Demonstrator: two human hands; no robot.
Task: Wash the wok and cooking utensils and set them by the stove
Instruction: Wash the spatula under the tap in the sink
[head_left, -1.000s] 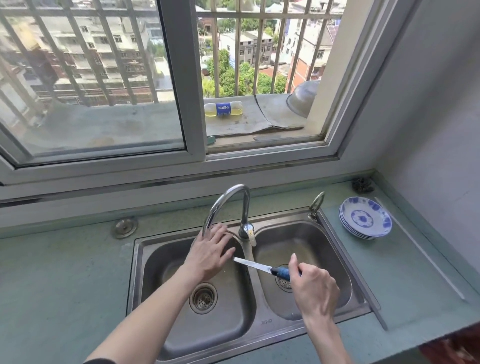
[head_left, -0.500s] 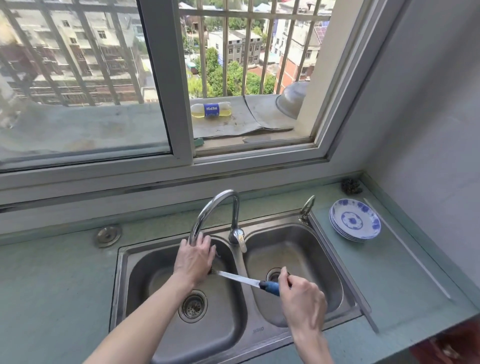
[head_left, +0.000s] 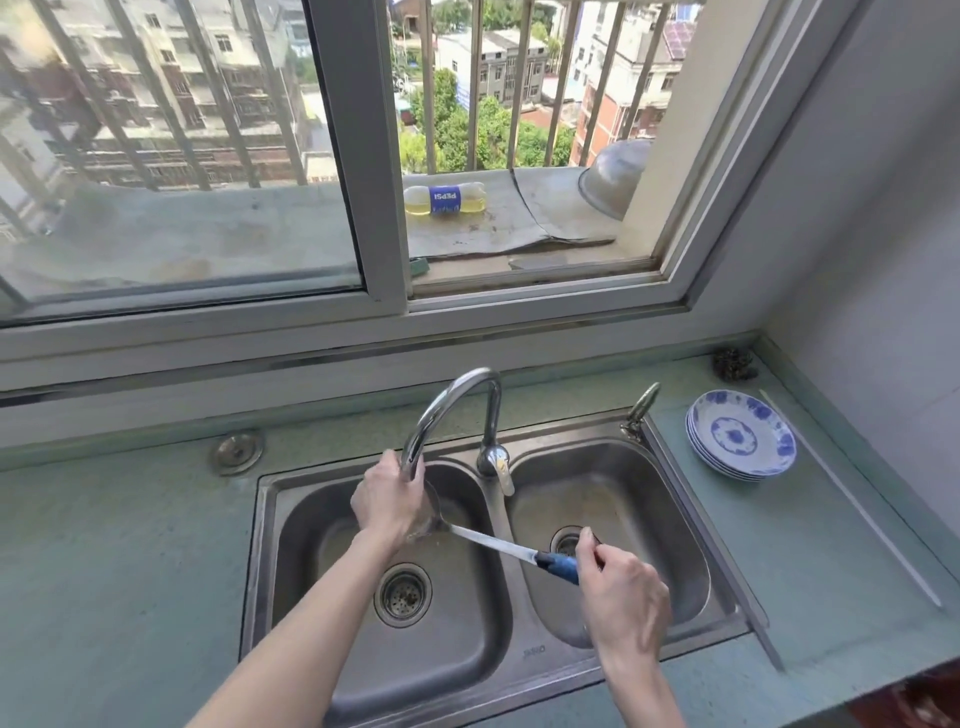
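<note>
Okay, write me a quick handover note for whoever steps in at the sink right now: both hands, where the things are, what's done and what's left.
Right hand: grips the blue handle of the ladle.
Left hand: at the ladle's bowl end, under the faucet spout; exact grip hidden.
Ladle spans the divider of the double sink, bowl over the left basin.
Done: unclear; ladle is at the spout, so its wash looks under way. I cannot tell if water is running.
Left: finish the ladle, wash the wok and other utensils, set all by the stove. Wok and stove are out of view.

Stacked plates (head_left: 741, 434), bottle (head_left: 445, 200) on sill
</note>
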